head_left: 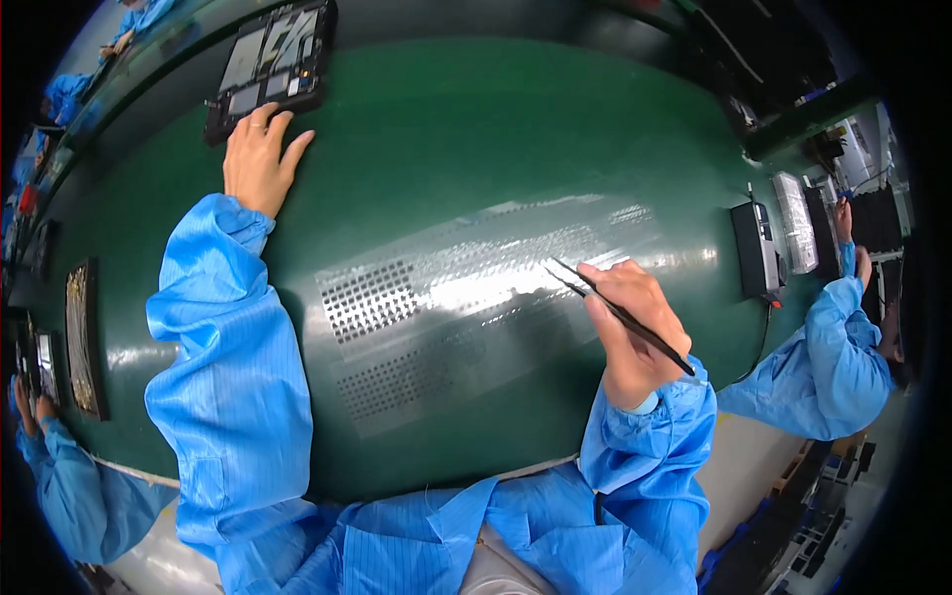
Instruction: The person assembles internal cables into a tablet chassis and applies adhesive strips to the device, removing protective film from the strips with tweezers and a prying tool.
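Observation:
My right hand (640,332) holds a pair of black tweezers (656,342), their slightly parted tips pointing up and left, above the right part of a clear plastic sheet (466,288). Rows of small dark pieces (372,300) sit on that sheet's left end; glare washes out much of the rest. Below it lies another patch of smaller dark pieces (382,385) on clear film. With fingers stretched out, my left hand (260,167) reaches to the near edge of a black tray (220,121) at the far left. Inside that tray are flat silver and grey parts (278,50).
A green mat (446,109) covers the bench. Toward the right edge stand a black box-shaped device (756,248) with a cable and a clear plastic-wrapped strip (795,223). A dark tray of thin strips (84,337) lies left. Co-workers in blue sleeves (828,332) sit on both sides.

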{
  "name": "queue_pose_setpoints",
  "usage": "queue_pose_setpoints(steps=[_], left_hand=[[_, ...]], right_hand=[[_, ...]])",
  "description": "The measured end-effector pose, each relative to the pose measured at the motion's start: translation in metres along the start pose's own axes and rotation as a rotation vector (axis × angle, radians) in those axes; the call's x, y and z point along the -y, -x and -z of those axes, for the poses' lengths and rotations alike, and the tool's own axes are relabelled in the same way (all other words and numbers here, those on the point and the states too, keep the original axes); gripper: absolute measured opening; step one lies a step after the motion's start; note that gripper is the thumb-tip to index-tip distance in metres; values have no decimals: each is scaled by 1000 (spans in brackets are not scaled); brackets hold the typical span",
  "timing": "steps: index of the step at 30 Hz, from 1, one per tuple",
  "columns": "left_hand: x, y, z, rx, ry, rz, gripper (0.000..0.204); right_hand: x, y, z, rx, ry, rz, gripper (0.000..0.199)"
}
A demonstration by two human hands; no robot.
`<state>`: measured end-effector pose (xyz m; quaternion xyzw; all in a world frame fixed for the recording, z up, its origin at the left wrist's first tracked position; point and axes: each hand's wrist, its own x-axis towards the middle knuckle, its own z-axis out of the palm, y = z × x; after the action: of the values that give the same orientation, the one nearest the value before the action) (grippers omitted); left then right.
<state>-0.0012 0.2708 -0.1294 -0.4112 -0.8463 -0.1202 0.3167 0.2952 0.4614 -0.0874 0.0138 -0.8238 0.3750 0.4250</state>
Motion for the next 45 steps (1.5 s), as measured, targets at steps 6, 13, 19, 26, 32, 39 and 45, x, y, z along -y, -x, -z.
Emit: queue_pose_setpoints(steps=[6,13,19,26,32,39,45], left_hand=[[-44,21,31,282,386,-23,37],[-67,19,60,878,766,-382,41],[-77,22,66,864,654,-371,53],[-78,22,65,853,627,-374,54],[-80,23,66,849,612,-366,53],[-82,22,66,853,612,-357,53],[-83,21,68,861,593,-355,54]], right_hand=[[0,1,-22,128,-99,-62,14],[2,5,-42,194,-247,-379,9],[6,-2,-62,231,-407,-666,9],[5,2,-70,222,-471,-666,7],[6,1,-69,218,-545,-708,7],[4,1,-67,221,-573,-749,7],[5,1,-67,236,-577,-755,7]])
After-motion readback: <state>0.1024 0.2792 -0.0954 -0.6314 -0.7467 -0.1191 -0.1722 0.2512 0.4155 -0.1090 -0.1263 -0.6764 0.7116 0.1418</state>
